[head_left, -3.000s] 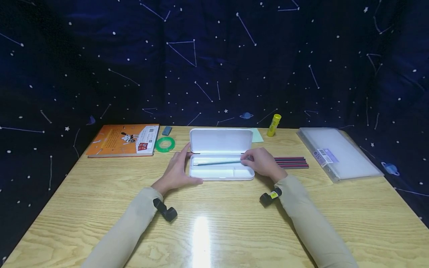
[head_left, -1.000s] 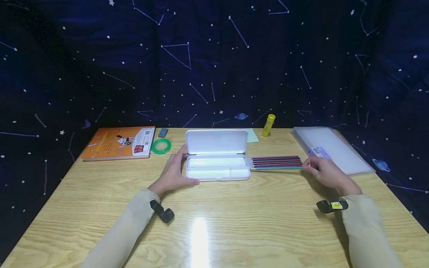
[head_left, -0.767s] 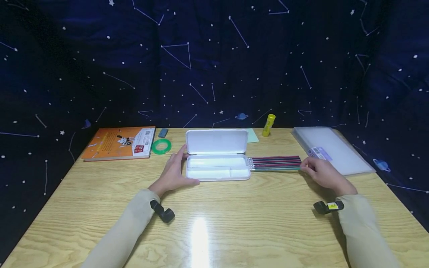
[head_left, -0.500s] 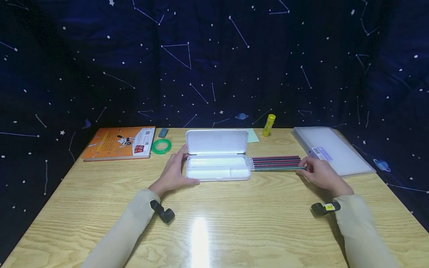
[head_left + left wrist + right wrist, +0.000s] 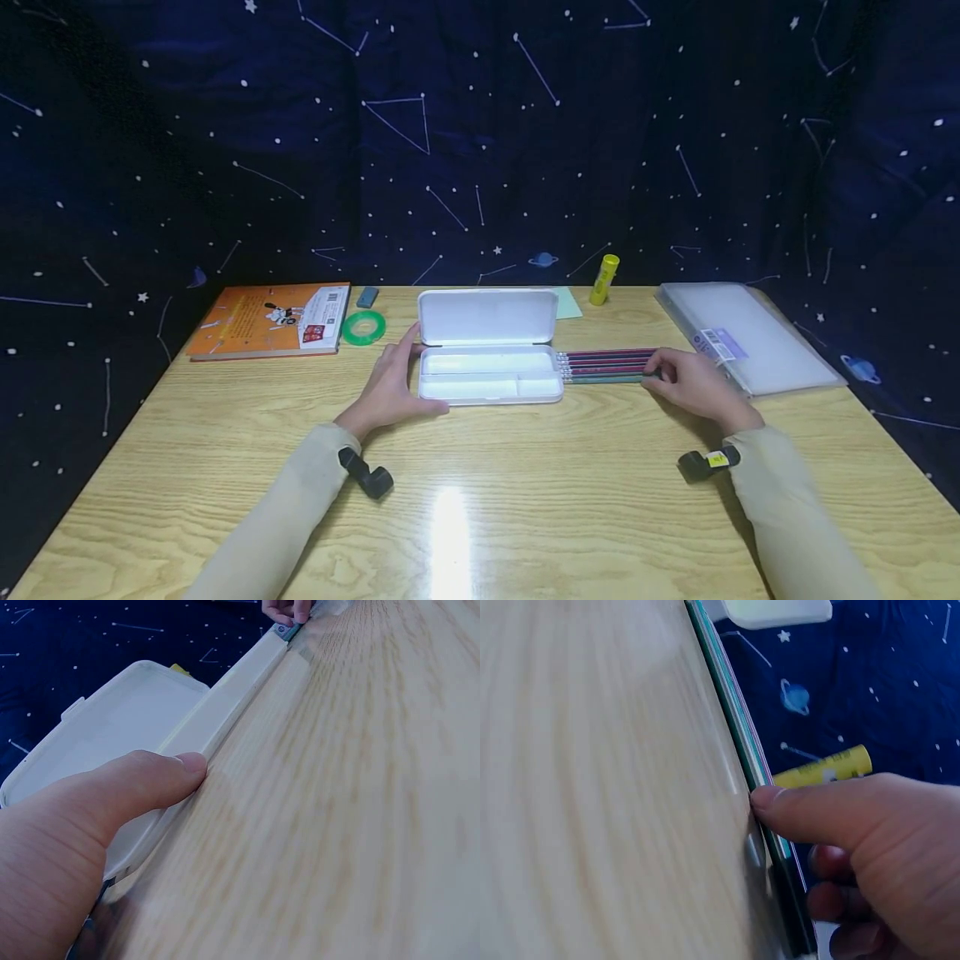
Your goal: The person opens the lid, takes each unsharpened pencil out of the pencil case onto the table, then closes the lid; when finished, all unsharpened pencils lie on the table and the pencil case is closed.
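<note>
- The left hand point(image 5: 392, 386) lies against the left end of the open white plastic pencil case point(image 5: 490, 375), thumb pressed along its near edge and fingers straight along its end; it steadies the case rather than gripping it.
- The case sits at the middle of the pale wooden table point(image 5: 480, 492), lid tipped up at the back, its compartments showing white.
- The right hand point(image 5: 693, 386) rests on the far end of the row of dark red and green pencils point(image 5: 603, 367), which lies just right of the case, the pencil ends almost touching it. The thumb presses the nearest pencil from the front and the fingers curl behind, so it appears to pinch that pencil, though the wrist view is blurred.
- An orange paperback book point(image 5: 270, 318) with a cartoon figure and a barcode label lies at the far left; its writing is too small to read.
- Beside it lie a green tape roll point(image 5: 363, 327) and a small grey eraser point(image 5: 367, 297).
- A yellow glue stick point(image 5: 603, 279) lies behind the pencils; its print is unreadable.
- A frosted plastic folder point(image 5: 742, 336) with a barcode sticker lies at the right.
</note>
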`<state>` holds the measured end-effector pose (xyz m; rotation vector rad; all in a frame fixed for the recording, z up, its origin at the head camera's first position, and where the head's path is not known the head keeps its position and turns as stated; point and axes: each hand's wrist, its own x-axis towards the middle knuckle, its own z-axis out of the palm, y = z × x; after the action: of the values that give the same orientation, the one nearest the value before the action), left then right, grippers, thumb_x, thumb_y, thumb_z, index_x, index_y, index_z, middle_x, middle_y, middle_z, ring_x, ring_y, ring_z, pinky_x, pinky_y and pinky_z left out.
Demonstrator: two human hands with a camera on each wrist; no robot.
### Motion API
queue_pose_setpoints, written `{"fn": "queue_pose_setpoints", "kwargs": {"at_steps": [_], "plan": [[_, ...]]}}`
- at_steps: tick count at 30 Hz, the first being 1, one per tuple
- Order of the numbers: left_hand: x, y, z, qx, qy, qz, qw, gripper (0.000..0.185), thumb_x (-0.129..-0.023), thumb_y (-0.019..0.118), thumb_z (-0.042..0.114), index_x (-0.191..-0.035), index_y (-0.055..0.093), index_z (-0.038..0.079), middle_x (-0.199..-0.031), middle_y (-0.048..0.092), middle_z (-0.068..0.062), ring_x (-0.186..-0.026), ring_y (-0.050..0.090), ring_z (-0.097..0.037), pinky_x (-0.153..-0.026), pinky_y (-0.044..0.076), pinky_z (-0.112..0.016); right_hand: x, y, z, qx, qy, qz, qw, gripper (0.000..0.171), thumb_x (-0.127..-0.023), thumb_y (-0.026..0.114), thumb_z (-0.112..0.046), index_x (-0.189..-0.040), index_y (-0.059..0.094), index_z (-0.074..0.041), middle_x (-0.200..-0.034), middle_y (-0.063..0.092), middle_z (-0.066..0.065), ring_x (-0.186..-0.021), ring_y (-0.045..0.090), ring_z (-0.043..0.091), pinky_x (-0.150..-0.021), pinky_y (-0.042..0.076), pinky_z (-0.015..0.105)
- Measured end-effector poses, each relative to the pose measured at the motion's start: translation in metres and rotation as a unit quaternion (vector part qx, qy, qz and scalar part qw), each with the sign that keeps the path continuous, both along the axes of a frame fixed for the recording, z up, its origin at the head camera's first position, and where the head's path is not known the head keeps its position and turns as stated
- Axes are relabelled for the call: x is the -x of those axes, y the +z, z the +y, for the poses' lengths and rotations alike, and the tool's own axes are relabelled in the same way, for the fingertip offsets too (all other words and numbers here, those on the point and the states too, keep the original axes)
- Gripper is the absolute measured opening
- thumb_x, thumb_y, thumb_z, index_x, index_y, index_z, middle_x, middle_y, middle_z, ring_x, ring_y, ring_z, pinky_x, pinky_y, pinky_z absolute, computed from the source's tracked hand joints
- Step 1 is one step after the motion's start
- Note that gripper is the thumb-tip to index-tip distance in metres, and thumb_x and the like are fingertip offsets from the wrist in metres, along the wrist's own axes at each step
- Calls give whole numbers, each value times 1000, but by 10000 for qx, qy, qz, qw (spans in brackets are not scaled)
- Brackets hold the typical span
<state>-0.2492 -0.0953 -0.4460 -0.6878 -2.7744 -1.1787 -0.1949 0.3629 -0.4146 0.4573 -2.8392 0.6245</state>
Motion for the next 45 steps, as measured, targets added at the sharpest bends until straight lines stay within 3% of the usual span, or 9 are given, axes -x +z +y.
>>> {"fn": "queue_pose_setpoints", "kwargs": {"at_steps": [11,17,24,31,40,45], "plan": [[1,1,-1,22,8,-14,10000,133,-53,91,45,-155,12,14,-134,55,-4,-123,40,-25,-111,32,-47,31,7,-61,338,338,-712,9963,15,-83,75,-15,-93,64,-10,-62,45,-4,-56,41,8,-53,34,23],[1,1,-2,32,5,-60,10000,133,-54,91,45,-155,11,15,-135,54,-5,-122,41,-24,-111,32,-47,51,14,-104,516,677,-673,9941,7,-88,69,-16,-92,66,-12,-66,47,-2,-60,44,12,-55,35,24],[2,1,-1,25,-33,-28,10000,133,-54,90,48,-155,11,15,-135,54,-4,-122,41,-24,-110,32,-48,64,18,-144,328,1084,-1068,9878,13,-91,66,-17,-98,73,-9,-71,58,-1,-69,48,14,-64,40,26],[2,1,-2,6,13,-46,10000,133,-54,90,48,-155,11,16,-134,54,-4,-121,41,-23,-109,33,-47,67,20,-159,-310,1402,-1479,9785,17,-91,65,-25,-87,73,-11,-71,61,-3,-67,49,12,-64,41,26],[2,2,-2,76,15,-90,9999,134,-54,90,49,-156,10,16,-136,53,-4,-122,40,-23,-110,32,-47,63,24,-159,-498,1455,-1913,9694,18,-89,67,-30,-83,68,-13,-77,62,-2,-73,51,13,-70,43,27],[2,2,-1,85,15,-108,9999,134,-54,90,49,-156,10,16,-136,53,-4,-122,40,-23,-110,32,-47,63,25,-157,-452,1507,-2036,9663,12,-90,66,-24,-88,67,-12,-79,62,-2,-75,51,14,-70,44,27]]}}
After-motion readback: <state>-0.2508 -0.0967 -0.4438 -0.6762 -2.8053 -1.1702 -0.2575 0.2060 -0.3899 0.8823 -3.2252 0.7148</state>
